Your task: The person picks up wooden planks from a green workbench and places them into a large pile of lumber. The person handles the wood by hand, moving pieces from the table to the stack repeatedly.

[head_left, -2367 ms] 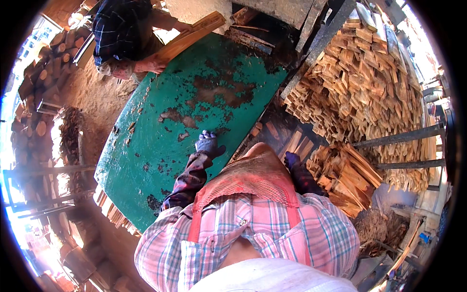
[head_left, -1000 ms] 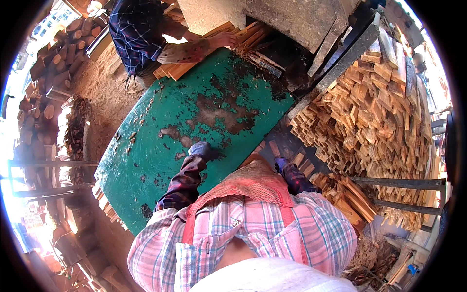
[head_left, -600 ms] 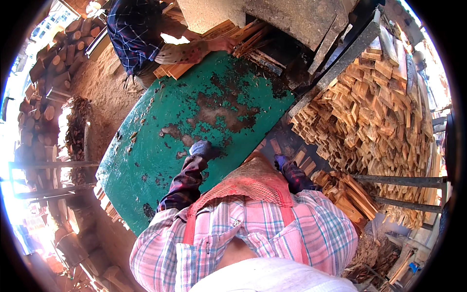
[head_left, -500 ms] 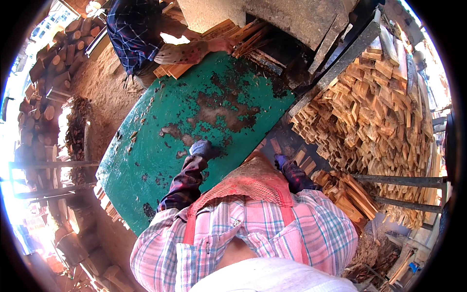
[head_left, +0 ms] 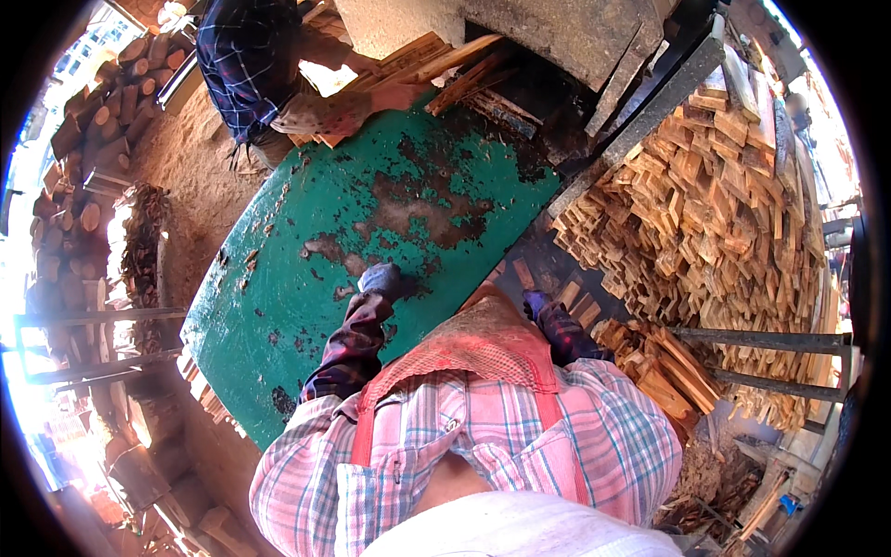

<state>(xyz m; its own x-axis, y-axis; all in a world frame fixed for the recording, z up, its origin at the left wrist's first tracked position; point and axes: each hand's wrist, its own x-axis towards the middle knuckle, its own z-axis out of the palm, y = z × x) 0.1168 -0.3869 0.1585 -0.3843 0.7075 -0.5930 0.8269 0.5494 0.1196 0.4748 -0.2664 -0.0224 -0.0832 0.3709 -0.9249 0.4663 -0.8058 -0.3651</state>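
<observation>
My left hand (head_left: 380, 278), in a grey-blue glove, rests in a loose fist on the worn green tabletop (head_left: 269, 316). Nothing shows in it. Past the table's right edge hangs my right hand (head_left: 535, 303), gloved in dark blue; its fingers are too small and dark to make out. Close to it, lower down, lie several short wood pieces (head_left: 577, 302). Across the table, a co-worker's hand (head_left: 397, 97) lies by a bundle of long wood strips (head_left: 408, 61) at the far edge.
A tall stack of split wood pieces (head_left: 705, 223) fills the right side, behind a metal bar (head_left: 640, 125). More split wood (head_left: 659, 371) lies by my right elbow. Round logs (head_left: 111, 102) are piled at the far left, beside sawdust (head_left: 204, 158).
The co-worker's hand and arm have shifted left, and the wood strips by them have changed position. My hands stay almost where they were.
</observation>
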